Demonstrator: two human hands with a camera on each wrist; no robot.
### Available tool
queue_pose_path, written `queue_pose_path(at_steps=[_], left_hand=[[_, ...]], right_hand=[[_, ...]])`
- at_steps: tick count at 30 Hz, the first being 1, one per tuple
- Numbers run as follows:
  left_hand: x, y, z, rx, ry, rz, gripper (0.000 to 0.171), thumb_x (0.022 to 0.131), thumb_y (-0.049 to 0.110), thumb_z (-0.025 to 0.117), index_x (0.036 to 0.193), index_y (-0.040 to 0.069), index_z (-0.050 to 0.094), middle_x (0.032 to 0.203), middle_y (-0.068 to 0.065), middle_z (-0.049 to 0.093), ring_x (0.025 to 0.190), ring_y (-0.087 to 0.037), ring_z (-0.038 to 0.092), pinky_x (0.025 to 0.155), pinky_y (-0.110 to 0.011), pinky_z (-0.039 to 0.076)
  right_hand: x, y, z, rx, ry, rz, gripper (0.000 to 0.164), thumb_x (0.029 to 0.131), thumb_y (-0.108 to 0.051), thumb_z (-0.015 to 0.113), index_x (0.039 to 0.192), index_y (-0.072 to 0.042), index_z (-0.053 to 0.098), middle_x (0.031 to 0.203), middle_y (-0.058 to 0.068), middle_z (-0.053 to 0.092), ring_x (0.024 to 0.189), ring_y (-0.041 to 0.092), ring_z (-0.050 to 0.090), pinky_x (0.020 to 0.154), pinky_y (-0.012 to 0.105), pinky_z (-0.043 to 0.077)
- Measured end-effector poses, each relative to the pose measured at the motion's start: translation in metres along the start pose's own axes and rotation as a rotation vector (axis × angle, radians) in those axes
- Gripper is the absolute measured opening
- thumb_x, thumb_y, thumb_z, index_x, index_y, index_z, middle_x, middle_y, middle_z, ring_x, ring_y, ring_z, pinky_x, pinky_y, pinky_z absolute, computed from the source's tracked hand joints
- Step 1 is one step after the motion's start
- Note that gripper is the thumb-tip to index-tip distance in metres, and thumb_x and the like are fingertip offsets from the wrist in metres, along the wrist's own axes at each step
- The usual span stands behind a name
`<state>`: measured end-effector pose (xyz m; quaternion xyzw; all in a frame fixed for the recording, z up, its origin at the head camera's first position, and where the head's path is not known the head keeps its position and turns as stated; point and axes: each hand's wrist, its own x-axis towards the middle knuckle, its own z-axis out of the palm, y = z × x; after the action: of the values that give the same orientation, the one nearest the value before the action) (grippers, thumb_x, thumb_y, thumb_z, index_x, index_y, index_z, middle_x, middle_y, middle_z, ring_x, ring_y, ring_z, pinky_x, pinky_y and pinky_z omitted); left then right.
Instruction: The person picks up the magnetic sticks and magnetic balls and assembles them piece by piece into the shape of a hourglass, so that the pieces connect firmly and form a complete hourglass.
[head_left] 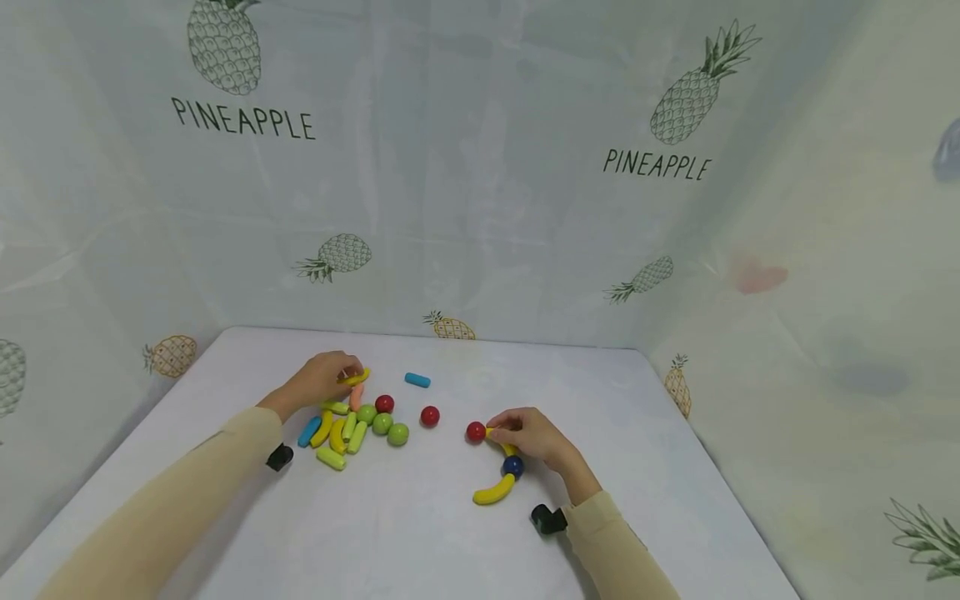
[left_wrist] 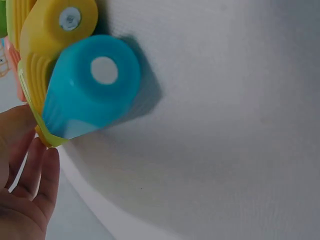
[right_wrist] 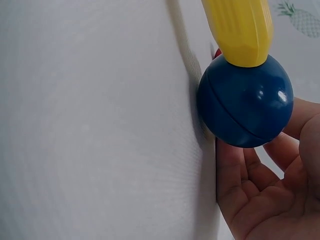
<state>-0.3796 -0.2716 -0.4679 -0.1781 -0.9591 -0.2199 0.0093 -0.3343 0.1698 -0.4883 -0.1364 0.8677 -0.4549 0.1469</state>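
My left hand (head_left: 327,377) pinches a yellow curved magnetic stick (head_left: 357,377) above the far side of the loose pieces. Just below it lies an orange stick (head_left: 357,397). In the left wrist view, a blue stick (left_wrist: 75,105) and a yellow curved stick partly hide that hand's fingertips. My right hand (head_left: 534,435) grips another yellow curved stick (head_left: 510,449), whose far end meets a red ball (head_left: 476,432). Its near end touches a dark blue ball (head_left: 513,467). A further yellow curved stick (head_left: 494,491) joins that ball on the near side.
Around the left forearm lie several green balls (head_left: 382,423), light green sticks (head_left: 331,458), yellow curved sticks (head_left: 321,428) and a red ball (head_left: 385,403). Between the hands is another red ball (head_left: 430,417). Farther back lies a blue stick (head_left: 417,380). A pineapple-print curtain (head_left: 480,167) hangs behind the white table (head_left: 420,550).
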Motion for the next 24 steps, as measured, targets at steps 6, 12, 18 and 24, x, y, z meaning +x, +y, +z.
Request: queue_pose_path(at_steps=[6,12,18,24], left_hand=[[0.005,-0.003,0.003,-0.004,0.002,-0.012,0.029,0.095,0.007,0.08,0.122,0.008,0.07,0.11,-0.011,0.071,0.102,-0.029,0.065,0.096,-0.05,0.059],[0.009,-0.008,0.006,-0.003,0.002,-0.02,0.028,0.096,0.01,0.08,0.121,0.011,0.069,0.109,-0.008,0.07,0.1,-0.026,0.063,0.095,-0.048,0.059],[0.01,-0.01,0.006,-0.012,0.007,-0.018,0.026,0.096,0.008,0.078,0.12,0.011,0.068,0.107,-0.009,0.069,0.097,-0.026,0.062,0.093,-0.049,0.059],[0.008,-0.008,0.002,0.02,0.012,-0.015,0.027,0.097,0.005,0.077,0.122,0.009,0.068,0.105,-0.009,0.068,0.095,-0.026,0.062,0.091,-0.049,0.059]], right_hand=[[0.0,0.0,0.0,0.009,-0.002,0.011,0.019,0.098,-0.025,0.079,0.114,-0.014,0.079,0.101,0.001,0.071,0.09,0.02,0.059,0.079,0.03,0.052],[-0.002,-0.001,-0.001,0.004,0.001,0.013,0.019,0.098,-0.025,0.079,0.114,-0.014,0.078,0.1,0.001,0.071,0.09,0.02,0.059,0.079,0.03,0.051],[-0.002,-0.002,-0.001,0.004,0.002,0.013,0.019,0.098,-0.024,0.079,0.113,-0.014,0.078,0.1,0.002,0.07,0.089,0.02,0.059,0.079,0.03,0.051],[-0.001,-0.002,0.0,0.006,-0.003,0.004,0.019,0.098,-0.025,0.079,0.114,-0.014,0.079,0.1,0.002,0.07,0.089,0.02,0.059,0.079,0.03,0.051]])
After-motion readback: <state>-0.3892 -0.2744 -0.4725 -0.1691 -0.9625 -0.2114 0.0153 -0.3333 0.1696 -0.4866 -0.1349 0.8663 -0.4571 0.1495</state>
